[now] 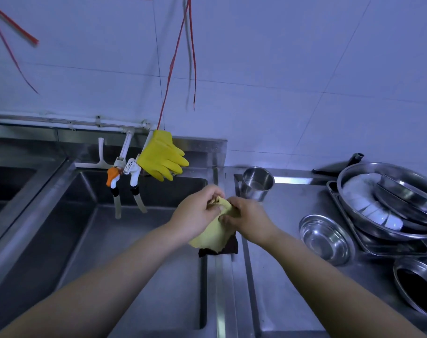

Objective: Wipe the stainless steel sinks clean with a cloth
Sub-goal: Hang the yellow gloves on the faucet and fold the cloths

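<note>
Head view: the left hand (199,214) and the right hand (247,220) both have fingers curled into the bunched yellow cloth (213,234), held above the right rim of the nearer sink (124,240), over a dark rag (228,247) lying on that rim. Likely risks: the cloth's hanging tail could catch the rag and drag it into the basin, or a right-hand sweep could knock the steel cup (257,182) or the small bowl (325,237) nearby. No brand, label or writing is legible anywhere.

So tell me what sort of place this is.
Probably a commercial or canteen kitchen's washing-up area: deep stainless steel sinks, stacked metal bowls on the steel counter, and yellow rubber gloves hanging by the taps.
</note>
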